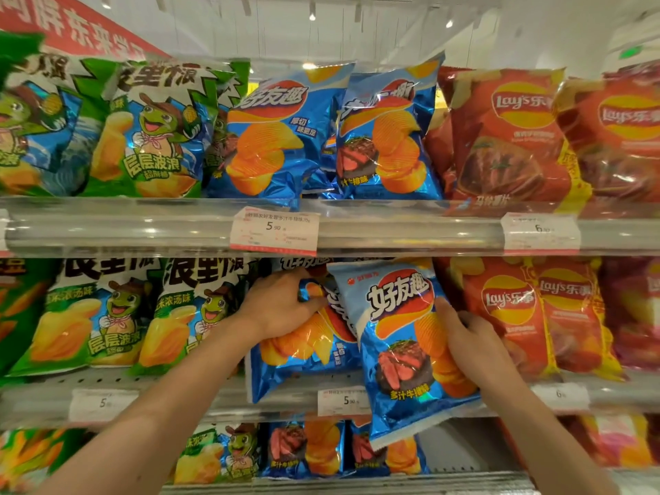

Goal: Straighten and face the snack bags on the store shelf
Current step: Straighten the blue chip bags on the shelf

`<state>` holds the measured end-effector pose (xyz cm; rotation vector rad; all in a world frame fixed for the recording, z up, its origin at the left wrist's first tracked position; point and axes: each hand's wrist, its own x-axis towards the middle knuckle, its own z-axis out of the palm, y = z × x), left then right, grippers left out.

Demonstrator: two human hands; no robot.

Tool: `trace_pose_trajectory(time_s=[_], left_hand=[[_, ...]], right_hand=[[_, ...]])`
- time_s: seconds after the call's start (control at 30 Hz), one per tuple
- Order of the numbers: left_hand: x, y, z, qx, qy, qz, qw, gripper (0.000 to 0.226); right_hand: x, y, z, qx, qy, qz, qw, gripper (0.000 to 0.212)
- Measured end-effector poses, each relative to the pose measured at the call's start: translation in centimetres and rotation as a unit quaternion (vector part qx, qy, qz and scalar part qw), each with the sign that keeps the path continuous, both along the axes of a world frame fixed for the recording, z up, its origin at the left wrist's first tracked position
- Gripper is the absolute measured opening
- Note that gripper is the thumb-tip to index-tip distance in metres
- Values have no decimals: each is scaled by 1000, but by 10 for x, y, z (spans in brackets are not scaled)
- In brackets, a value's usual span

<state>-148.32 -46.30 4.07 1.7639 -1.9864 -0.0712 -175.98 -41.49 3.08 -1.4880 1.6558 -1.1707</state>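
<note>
On the middle shelf (221, 394), my left hand (282, 305) grips the top of a blue chip bag (303, 355) that leans back and sits crooked. Beside it, my right hand (471, 337) holds the right edge of a second blue steak-flavour chip bag (400, 348). That bag is tilted, its bottom corner hanging out over the shelf's front rail. More blue bags (271, 137) stand facing forward on the top shelf.
Green bags (107, 316) fill the left of the middle shelf and red Lay's bags (514, 312) the right. Price tags (274, 230) hang on the clear shelf rails. A lower shelf holds more blue bags (307, 448).
</note>
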Motion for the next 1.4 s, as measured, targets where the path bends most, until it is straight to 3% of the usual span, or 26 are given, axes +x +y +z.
trace_pose_trajectory(time_s=[0.1,0.2,0.33,0.43,0.6,0.87,0.97,1.1,1.27,1.4], left_hand=[[-1,-4,-2,-24,27,40,999,48],[-2,-1,-1,-61,64,78,993,51],[3,14,-21,-132,263,113,949,36],[2,26,-50,-136,354,126,917,43],[2,35,-66,-122,285,73,948,73],[18,40,-59,-175,40,95,979,71],[17,45,-59,-206,46,88,973,67],[10,48,-65,-214,51,65,973,63],[6,49,-74,-184,94,55,977,69],[2,49,-81,-174,105,60,977,71]], right_hand=[[1,1,1,9,-15,-2,1000,49],[1,0,2,6,-31,4,999,43],[3,-4,-3,22,-48,12,999,47],[7,-9,-7,25,-53,17,998,48],[16,-19,-10,23,-65,22,997,48],[23,-34,-12,14,-109,14,994,43],[30,-51,-11,-8,-94,-14,995,55],[39,-68,-21,-29,-7,-60,998,67],[42,-42,-43,-160,148,8,976,83],[53,-27,-67,-196,251,42,947,93]])
